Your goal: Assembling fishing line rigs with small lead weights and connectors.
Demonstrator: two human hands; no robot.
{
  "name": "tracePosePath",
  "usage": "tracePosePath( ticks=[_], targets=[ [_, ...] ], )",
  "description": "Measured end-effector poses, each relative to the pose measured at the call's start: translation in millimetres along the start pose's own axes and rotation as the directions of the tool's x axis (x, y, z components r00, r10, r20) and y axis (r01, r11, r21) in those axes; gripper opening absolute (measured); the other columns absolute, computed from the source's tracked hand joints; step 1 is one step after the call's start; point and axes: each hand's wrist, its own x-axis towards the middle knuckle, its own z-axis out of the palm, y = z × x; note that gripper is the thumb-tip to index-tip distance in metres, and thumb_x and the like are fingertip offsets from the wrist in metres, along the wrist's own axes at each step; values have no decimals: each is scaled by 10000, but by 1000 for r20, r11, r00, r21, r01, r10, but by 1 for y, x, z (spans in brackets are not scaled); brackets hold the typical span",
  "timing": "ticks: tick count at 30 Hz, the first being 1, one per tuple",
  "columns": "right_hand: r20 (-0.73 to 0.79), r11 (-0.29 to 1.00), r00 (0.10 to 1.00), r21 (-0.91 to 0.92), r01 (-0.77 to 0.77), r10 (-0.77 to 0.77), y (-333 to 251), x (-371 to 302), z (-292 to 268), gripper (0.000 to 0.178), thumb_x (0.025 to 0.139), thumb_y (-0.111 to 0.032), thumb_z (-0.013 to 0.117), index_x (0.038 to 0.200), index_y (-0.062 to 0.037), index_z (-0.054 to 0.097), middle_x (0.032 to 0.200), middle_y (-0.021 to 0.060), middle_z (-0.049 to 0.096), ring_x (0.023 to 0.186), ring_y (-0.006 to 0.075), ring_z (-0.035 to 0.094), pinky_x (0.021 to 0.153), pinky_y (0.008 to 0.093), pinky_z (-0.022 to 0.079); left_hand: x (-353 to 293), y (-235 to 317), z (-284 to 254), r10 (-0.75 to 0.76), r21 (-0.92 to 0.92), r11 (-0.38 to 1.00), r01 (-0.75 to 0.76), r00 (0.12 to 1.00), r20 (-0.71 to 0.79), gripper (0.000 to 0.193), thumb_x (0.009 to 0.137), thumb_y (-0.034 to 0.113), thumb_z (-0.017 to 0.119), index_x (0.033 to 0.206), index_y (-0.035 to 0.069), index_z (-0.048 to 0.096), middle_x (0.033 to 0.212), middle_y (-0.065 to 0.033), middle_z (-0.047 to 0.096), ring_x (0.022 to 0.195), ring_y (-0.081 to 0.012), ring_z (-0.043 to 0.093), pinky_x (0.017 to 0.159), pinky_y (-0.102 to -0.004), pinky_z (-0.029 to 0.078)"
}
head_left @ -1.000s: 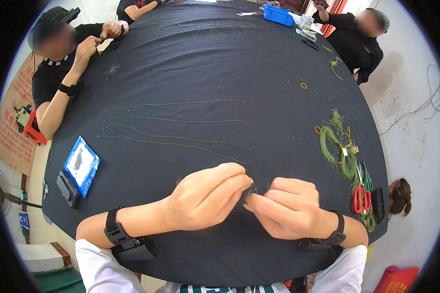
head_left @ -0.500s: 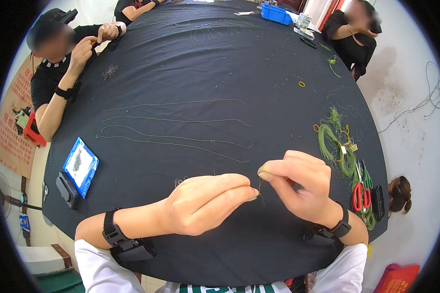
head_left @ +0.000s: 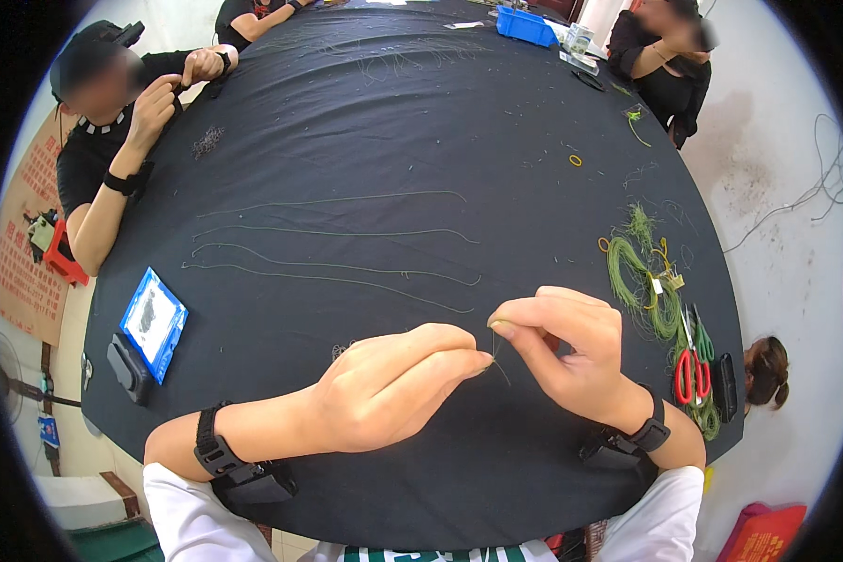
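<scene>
My left hand point(head_left: 398, 389) is closed in a pinch over the near part of the table, with a thin green thread point(head_left: 503, 371) at its fingertips. Close beside it on the right, my right hand point(head_left: 571, 351) pinches the same thread a little higher. A short loose end hangs below the fingers; any knot or small piece between the fingertips is too small to make out. Partly behind my left hand lies a small pile of dark bits point(head_left: 340, 351). Beyond both hands, several green threads point(head_left: 337, 273) are stretched side by side across the black cloth point(head_left: 496, 169).
On the right lie a bundle of green thread point(head_left: 626, 276), red-handled scissors point(head_left: 685, 377) and a black case point(head_left: 725, 389). A blue-edged packet point(head_left: 155, 323) and a black box point(head_left: 129, 368) sit left. Co-workers sit around the far table; a blue bin point(head_left: 526, 26) stands at the back.
Both hands have shifted very slightly left, and my left hand has tipped up a little. They still pinch the thread, and the laid-out threads lie as before.
</scene>
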Motion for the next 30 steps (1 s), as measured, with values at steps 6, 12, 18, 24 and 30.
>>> tracePosePath(
  ticks=[6, 12, 18, 24, 30],
  targets=[
    [56, 997, 997, 54, -57, 54, 0, -2, 2, 96, 751, -15, 691, 839, -39, 659, 661, 62, 613, 481, 153, 487, 443, 269, 365, -2, -1, -1, 22, 15, 1000, -22, 1000, -16, 220, 713, -91, 703, 906, -37, 612, 830, -158, 638, 657, -216, 637, 528, -259, 507],
    [75, 987, 997, 151, -45, 34, 1, -5, 9, 107, 759, -34, 695, 862, -47, 668, 640, 60, 601, 488, 155, 506, 448, 275, 375, 0, 2, -1, 20, 6, 1000, -20, 997, -70, 221, 718, -98, 697, 908, -26, 609, 829, -143, 639, 656, -188, 633, 523, -246, 504],
    [84, 987, 996, 158, 11, -24, 1, -10, 14, 172, 728, -10, 699, 897, -21, 667, 634, 67, 596, 496, 174, 518, 444, 282, 382, 1, 3, -2, 13, -27, 1000, -16, 994, -111, 195, 709, -110, 666, 880, -66, 582, 811, -148, 617, 613, -210, 607, 465, -261, 481],
    [63, 986, 986, 73, 152, -156, -2, -15, 16, 222, 691, -5, 714, 907, 7, 662, 595, 40, 543, 481, 164, 485, 428, 273, 368, 1, 3, 1, -3, 0, 1000, 3, 990, -141, 187, 704, -125, 649, 862, -60, 575, 790, -139, 604, 584, -198, 592, 450, -256, 470],
    [106, 929, 944, -172, 326, -312, -14, -16, 15, 249, 630, -6, 705, 875, 1, 658, 565, 9, 462, 490, 123, 453, 397, 248, 359, -3, -4, 2, 27, 74, 997, -20, 995, -94, 194, 723, -128, 651, 892, -52, 598, 826, -151, 621, 641, -168, 606, 477, -230, 465]
  ],
)
